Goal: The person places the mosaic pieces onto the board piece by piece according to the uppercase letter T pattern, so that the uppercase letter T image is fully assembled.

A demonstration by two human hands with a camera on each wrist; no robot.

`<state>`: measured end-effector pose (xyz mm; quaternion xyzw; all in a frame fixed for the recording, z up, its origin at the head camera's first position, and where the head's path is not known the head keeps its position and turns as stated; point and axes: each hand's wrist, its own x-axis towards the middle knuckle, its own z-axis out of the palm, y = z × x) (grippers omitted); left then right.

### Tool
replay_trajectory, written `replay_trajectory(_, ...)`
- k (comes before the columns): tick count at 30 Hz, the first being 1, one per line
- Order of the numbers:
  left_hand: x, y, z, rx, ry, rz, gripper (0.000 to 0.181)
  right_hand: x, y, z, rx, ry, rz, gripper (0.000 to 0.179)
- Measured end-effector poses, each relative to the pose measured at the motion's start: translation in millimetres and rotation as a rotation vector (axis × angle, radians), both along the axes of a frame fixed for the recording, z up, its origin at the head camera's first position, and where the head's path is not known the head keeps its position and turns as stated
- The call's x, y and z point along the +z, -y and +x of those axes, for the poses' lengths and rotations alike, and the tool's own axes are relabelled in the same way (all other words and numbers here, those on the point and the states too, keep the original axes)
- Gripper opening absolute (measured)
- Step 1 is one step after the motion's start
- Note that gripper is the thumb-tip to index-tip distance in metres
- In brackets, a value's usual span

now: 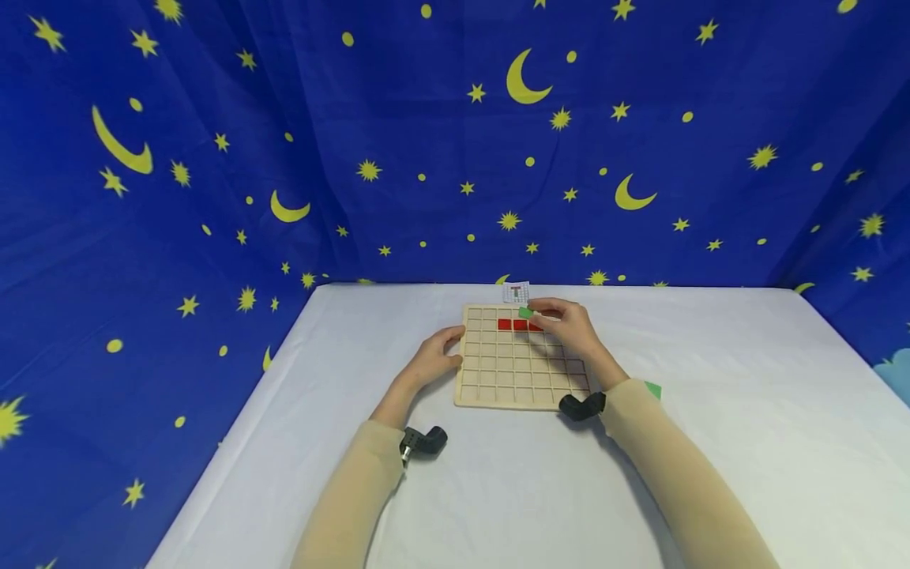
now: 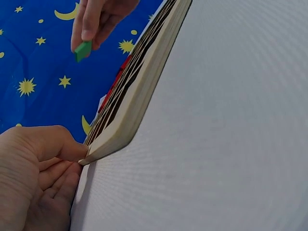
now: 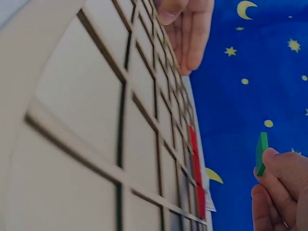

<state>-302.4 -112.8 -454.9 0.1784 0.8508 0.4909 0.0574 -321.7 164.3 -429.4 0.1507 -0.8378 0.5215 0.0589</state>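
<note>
A wooden grid board (image 1: 498, 371) with square cells lies on the table. Three red square tiles (image 1: 505, 325) sit side by side in one of its far rows, the rightmost partly covered by my right hand. Above the board's far edge, my right hand (image 1: 569, 322) pinches a green square tile (image 3: 261, 154) between thumb and fingers, apart from the board. My left hand (image 1: 432, 359) rests at the board's left edge, thumb and fingers touching the rim. In the left wrist view, the left hand (image 2: 36, 166) meets a board corner, and the green tile (image 2: 83, 50) shows at the top.
A small printed card (image 1: 516, 292) with a red and green pattern lies just beyond the board. Another green piece (image 1: 653, 390) shows partly from behind the right sleeve. Blue curtains (image 1: 426, 142) with stars and moons surround the white table (image 1: 498, 490).
</note>
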Motion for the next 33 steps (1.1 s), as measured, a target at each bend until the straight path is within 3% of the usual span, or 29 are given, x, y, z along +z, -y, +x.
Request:
replay_trajectory(8, -0.2, 0.0, -1.7, -0.007, -0.004, 0.008, 0.061, -16.7, 8, -1.7, 0.035, -0.006, -0.016, 0.032)
replay_trajectory(16, -3.6, 0.9, -3.3, -0.009, -0.011, 0.013, 0.061, -34.6, 8, -1.3, 0.036, -0.062, 0.112, 0.031)
replay_trajectory(33, -1.5, 0.7, -0.7, -0.001, 0.0, 0.021, 0.061, -35.1, 8, 0.5, 0.032, -0.168, 0.28, 0.032)
